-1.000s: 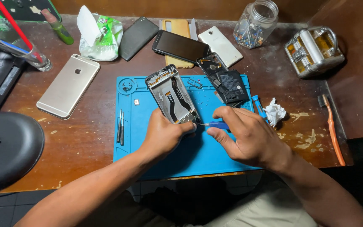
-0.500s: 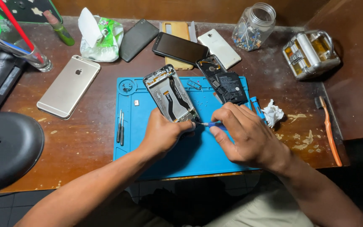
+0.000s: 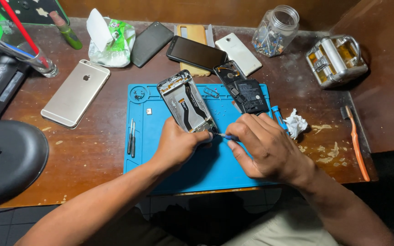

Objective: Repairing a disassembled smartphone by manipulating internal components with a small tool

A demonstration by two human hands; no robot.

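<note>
The opened phone frame lay at the centre of the blue work mat, tilted with its top toward 11 o'clock, its silver shell bare and a dark flex cable running down its length. The left hand pressed on the frame's lower end, its fingers curled together over the bottom edge. From 3 o'clock the right hand pinched a small blue-handled screwdriver between thumb and fingertips, the tip touching the frame's lower corner. Compared with half a second before, both hands kept nearly the same grip, and the frame had not moved. Just beyond, at 1 o'clock, lay a black back cover; at 9 o'clock two slim tools rested on the mat, and a gold phone lay on the wooden surface.
</note>
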